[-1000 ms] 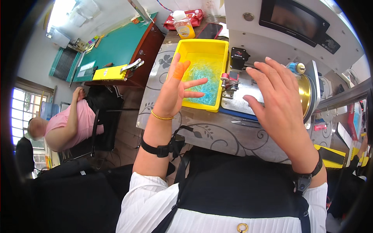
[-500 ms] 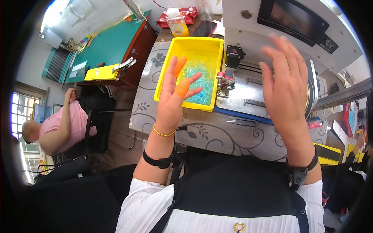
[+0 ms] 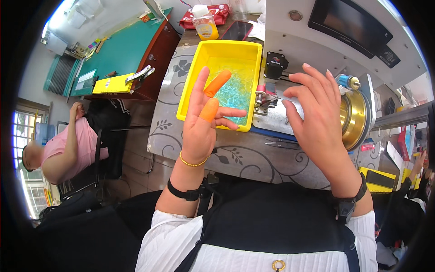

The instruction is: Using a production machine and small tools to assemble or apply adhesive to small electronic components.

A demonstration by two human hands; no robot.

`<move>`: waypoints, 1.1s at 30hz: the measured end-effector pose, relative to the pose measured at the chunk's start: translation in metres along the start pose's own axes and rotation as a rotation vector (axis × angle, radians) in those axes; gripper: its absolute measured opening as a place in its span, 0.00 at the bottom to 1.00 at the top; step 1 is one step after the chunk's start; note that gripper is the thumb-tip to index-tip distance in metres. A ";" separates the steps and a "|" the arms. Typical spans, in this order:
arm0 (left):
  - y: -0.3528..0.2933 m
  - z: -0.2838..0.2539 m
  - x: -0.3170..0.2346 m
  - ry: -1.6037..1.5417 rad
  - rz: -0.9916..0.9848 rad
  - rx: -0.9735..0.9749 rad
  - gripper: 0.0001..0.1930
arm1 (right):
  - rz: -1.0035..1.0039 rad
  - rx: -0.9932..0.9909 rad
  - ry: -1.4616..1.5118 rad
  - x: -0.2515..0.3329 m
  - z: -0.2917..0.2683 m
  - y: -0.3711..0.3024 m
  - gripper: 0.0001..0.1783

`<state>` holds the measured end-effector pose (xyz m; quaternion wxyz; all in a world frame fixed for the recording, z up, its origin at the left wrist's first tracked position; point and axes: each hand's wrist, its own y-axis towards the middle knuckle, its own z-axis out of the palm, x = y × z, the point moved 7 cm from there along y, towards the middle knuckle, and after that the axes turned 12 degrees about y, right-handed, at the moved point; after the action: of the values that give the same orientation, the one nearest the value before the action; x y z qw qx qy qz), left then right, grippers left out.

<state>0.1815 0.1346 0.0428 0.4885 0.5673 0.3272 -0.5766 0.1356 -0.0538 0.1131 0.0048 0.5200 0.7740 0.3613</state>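
Note:
My left hand (image 3: 198, 129) hovers over the near part of a yellow plastic bin (image 3: 257, 59), its fingers spread and nothing in them. Orange finger cots (image 3: 209, 110) cover two of its digits. Thin, tangled, clear-bluish strands (image 3: 232, 93) lie inside the bin. Above a machine's metal bed (image 3: 268, 122) is my right hand (image 3: 319, 115), fingers bent but apart, with nothing visible between them. Left of that hand stands a small fixture with red parts and a spring (image 3: 261, 95), below a black motor block (image 3: 275, 65). A brass wheel (image 3: 355, 120) shows to its right.
Snips (image 3: 282, 144) lie at the machine's front edge. An orange-filled bottle (image 3: 206, 27), a phone (image 3: 237, 31) and a red packet (image 3: 219, 14) sit behind the bin. A dark screen (image 3: 349, 27) overhangs at right. Someone in pink (image 3: 70, 152) sits at far left.
My right hand has come left and down toward the fixture, uncovering the brass wheel. My left hand has shifted slightly to the right, still spread. The view has tilted a little.

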 end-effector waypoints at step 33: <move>-0.020 0.001 0.013 0.699 0.233 -0.221 0.23 | -0.062 0.086 -0.145 -0.011 0.016 -0.008 0.01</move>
<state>0.1641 0.1375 0.0268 0.4682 0.7069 0.4675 -0.2501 0.1408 -0.0555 0.0929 0.0499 0.5204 0.8020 0.2888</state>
